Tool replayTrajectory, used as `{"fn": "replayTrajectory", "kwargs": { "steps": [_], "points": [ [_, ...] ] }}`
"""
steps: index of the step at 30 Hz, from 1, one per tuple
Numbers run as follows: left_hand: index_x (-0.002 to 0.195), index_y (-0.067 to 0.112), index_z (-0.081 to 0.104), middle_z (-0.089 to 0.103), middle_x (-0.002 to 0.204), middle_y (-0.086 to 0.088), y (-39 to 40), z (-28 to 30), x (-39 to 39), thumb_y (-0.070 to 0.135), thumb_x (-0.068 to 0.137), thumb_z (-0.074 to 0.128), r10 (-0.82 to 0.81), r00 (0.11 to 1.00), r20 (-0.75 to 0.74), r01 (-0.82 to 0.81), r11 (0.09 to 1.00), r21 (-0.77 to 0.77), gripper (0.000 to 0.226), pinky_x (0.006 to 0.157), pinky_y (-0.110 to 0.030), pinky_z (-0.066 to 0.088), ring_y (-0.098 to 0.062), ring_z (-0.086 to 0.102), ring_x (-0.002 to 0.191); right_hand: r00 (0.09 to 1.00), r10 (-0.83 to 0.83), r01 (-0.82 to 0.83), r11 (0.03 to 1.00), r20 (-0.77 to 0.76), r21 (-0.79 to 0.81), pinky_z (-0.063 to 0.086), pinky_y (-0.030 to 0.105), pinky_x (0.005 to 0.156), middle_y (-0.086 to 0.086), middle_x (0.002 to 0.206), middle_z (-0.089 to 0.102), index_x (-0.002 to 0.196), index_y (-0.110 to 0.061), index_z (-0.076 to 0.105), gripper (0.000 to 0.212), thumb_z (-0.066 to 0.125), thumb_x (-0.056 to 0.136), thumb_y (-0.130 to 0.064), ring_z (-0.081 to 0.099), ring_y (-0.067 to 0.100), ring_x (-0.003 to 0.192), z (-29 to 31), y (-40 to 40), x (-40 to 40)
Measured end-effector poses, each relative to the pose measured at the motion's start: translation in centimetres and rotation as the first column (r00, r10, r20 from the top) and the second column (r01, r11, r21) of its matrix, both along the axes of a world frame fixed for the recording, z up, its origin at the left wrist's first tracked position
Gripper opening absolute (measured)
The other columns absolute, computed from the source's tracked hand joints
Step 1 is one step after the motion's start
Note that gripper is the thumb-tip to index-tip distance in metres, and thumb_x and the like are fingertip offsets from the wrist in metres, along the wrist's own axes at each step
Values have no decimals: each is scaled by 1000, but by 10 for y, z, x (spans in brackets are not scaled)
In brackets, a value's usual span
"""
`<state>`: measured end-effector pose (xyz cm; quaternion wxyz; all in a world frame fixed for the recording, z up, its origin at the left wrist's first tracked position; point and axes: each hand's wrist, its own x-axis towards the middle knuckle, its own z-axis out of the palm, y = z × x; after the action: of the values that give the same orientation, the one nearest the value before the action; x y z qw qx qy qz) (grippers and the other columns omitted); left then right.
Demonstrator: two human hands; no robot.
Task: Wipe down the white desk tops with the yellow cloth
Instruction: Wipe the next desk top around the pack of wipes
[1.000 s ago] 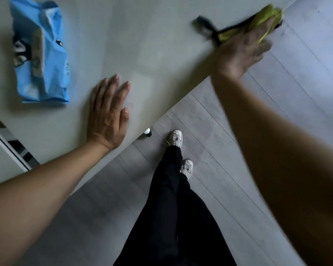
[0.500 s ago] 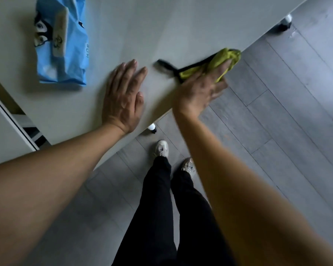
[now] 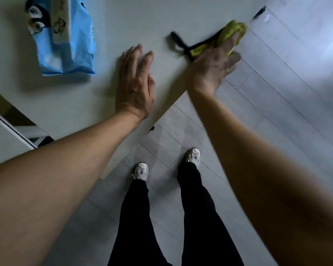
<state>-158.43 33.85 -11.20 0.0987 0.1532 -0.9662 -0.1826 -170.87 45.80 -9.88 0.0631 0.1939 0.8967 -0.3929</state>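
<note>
The white desk top (image 3: 123, 18) fills the upper left, and its front edge runs diagonally from lower left to upper right. My left hand (image 3: 136, 85) lies flat on it near that edge, fingers straight. A yellow cloth (image 3: 232, 30) with a black trim and loop (image 3: 178, 42) sits on the desk's edge further right. My right hand (image 3: 213, 64) presses down on the cloth with extended fingers, the thumb spread out past the edge. That hand is motion-blurred.
A blue packet with a penguin picture (image 3: 65, 43) lies on the desk, left of my left hand. Below the edge are grey floor planks (image 3: 277, 93), my black-trousered legs and white shoes (image 3: 140, 170), and a black desk caster (image 3: 151, 128). Another white surface (image 3: 0, 135) adjoins at the lower left.
My right hand slid the cloth left along the desk edge towards my left hand, then back out to the right. My left hand stayed flat on the desk.
</note>
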Motion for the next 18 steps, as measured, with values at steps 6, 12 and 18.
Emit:
{"fn": "replayTrajectory", "kwargs": {
  "steps": [6,12,18],
  "points": [
    [152,5,50,46,158,-23,-51,5,78,21,102,39,-275,960,52,278,957,-83,53,125,-50,28,-44,42,146,997,50,-48,998,66,-28,37,55,107,17,147,31,163,-29,1,65,35,107,-29,35,40,135,1,-44,168],
    [158,11,43,37,165,-19,-81,8,143,26,103,36,-285,956,74,291,952,-98,58,127,-51,23,-39,34,153,995,44,-42,999,85,-16,45,59,102,12,147,28,162,-32,1,66,35,105,-38,39,39,133,0,-66,232],
    [156,13,46,38,165,-17,-81,9,142,22,97,40,-278,959,49,281,957,-73,60,128,-48,21,-38,34,152,997,-73,73,997,-15,15,32,47,111,15,139,35,163,-21,13,62,39,106,-26,39,34,128,-3,-40,124]
  ]
}}
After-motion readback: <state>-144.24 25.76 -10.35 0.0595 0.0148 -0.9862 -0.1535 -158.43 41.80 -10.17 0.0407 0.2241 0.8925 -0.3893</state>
